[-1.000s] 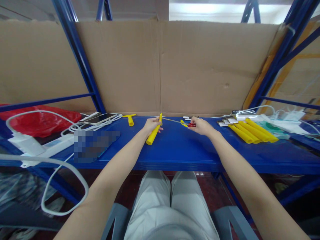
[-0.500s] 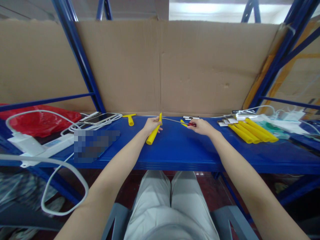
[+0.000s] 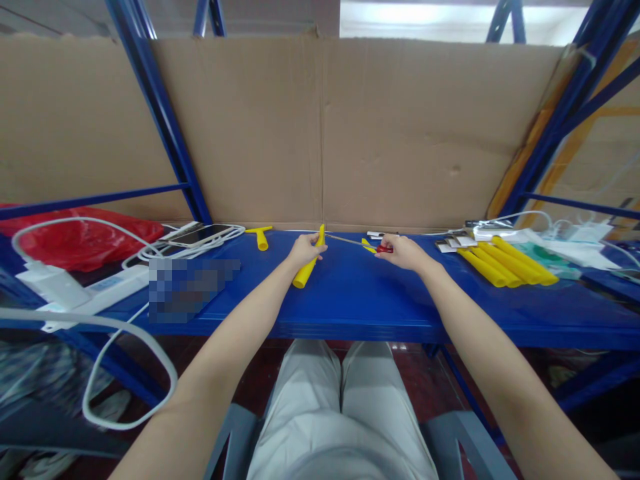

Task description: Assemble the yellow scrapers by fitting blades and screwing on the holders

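Note:
My left hand (image 3: 306, 251) is closed around a yellow T-shaped scraper handle (image 3: 303, 275), which is tilted, its round end toward me. In my right hand (image 3: 404, 252) is a screwdriver (image 3: 384, 249) with a red handle, gripped by the fingers. Its long thin shaft points left, and the tip reaches the upper part of the yellow handle; exact contact is too small to tell. Behind the screwdriver lies another yellow piece (image 3: 369, 245), partly hidden. A second yellow T-shaped handle (image 3: 261, 239) rests at the back, left of my left hand.
Several yellow tubular handles (image 3: 500, 263) with metal-looking ends lie at the right. On the left are a phone (image 3: 200, 235), white cables, a power strip (image 3: 107, 293) and a red plastic bag (image 3: 85, 237). Cardboard (image 3: 400, 133) stands along the back of the blue table (image 3: 360, 300).
My hands and the screwdriver hold nearly the same place. The fingers of my left hand have shifted slightly on the yellow handle; the view has tilted very little.

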Motion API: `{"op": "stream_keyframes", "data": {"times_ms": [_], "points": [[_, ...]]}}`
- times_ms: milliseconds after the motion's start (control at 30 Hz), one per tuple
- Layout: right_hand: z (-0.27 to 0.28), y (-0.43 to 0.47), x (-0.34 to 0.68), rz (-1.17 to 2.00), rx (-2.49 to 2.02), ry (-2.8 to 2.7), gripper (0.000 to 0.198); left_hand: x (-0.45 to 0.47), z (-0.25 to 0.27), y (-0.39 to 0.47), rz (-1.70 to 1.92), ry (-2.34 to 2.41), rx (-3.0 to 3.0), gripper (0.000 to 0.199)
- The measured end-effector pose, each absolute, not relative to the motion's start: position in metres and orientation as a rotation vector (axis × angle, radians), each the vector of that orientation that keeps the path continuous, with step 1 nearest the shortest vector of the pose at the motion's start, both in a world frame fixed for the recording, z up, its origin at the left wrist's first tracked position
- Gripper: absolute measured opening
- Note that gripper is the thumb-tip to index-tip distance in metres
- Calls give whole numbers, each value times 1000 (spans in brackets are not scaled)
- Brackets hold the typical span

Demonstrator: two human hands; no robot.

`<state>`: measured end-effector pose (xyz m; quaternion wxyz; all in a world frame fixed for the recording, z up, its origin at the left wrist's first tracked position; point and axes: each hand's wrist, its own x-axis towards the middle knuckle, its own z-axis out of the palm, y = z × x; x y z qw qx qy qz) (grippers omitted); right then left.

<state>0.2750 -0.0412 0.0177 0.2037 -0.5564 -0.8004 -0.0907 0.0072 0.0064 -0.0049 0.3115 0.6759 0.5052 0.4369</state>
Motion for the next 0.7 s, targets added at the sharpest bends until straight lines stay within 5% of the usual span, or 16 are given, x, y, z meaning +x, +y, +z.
{"op": "stream_keyframes", "data": {"times_ms": [200,700], "points": [[20,-45,273,-216,-1581,-2265,19,5,-9,13,1143,1369,1852,35],[15,-37,277,-252,-1565,-2170,16,7,-4,13,1104,1565,2024,66]]}}
